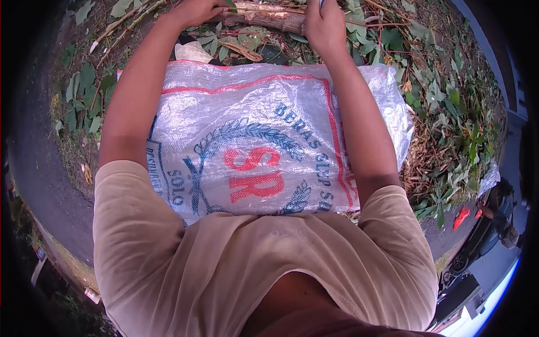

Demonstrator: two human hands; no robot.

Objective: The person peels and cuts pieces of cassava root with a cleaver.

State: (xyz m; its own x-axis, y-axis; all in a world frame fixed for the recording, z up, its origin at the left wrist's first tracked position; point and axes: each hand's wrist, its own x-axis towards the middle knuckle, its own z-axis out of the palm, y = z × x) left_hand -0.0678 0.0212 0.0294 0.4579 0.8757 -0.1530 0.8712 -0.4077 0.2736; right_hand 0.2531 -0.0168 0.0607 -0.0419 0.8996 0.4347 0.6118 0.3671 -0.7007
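At the top edge, my left hand [197,11] is closed, its fingers by a green leaf and the left end of a thick, partly peeled log [275,21]. What it holds is too small to tell. My right hand [325,27] is a fist at the log's right end; a small shiny bit shows at its top, but the rest of the held thing is cut off by the frame. Across my lap, below both hands, lies a white woven sack [247,101] with red and blue print.
Cut leaves [449,106] and thin stems cover the ground on the right. More leafy stalks [120,36] lie at the upper left. Brown chips [424,163] are heaped beside the sack. A red item [461,218] and a parked motorbike [460,261] are at the lower right.
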